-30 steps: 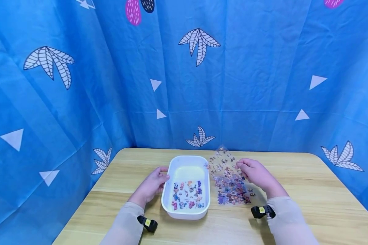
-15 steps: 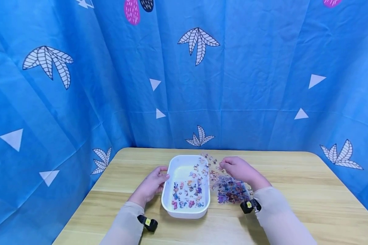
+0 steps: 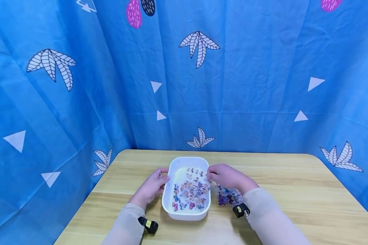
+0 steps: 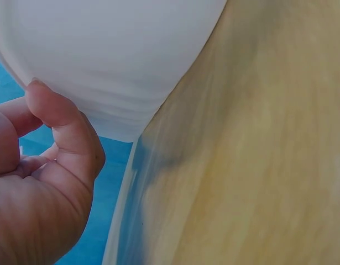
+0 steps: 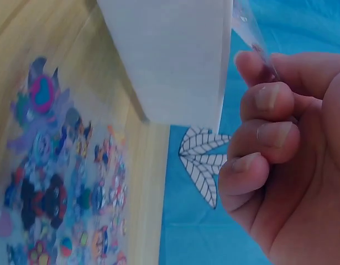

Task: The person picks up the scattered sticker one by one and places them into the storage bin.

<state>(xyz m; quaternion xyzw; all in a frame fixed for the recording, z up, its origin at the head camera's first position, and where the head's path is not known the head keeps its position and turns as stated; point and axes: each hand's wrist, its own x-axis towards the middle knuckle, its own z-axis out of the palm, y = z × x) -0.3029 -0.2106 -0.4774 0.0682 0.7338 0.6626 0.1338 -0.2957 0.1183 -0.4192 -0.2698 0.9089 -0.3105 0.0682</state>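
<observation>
A white rectangular tub (image 3: 185,215) stands mid-table with small colourful sticker figures inside it. My left hand (image 3: 151,187) grips its left rim, thumb over the edge, as the left wrist view shows at the tub wall (image 4: 120,61). At the right rim my right hand (image 3: 228,176) pinches a clear sticker sheet (image 5: 250,26) between thumb and forefinger, the other fingers curled. That sheet (image 3: 196,179) extends over the tub's inside. More printed clear sheets (image 3: 228,198) lie on the table right of the tub, partly under my right hand and wrist; they show large in the right wrist view (image 5: 45,201).
The light wooden table (image 3: 294,183) reaches back to a blue patterned curtain (image 3: 251,85), which also hangs along the left and right sides. A black wrist camera (image 3: 151,226) sits on my left wrist, another (image 3: 240,210) on my right.
My right hand has moved left to the tub's right rim, bringing the pinched sheet from over the table to over the tub. My left hand keeps its grip on the left rim.
</observation>
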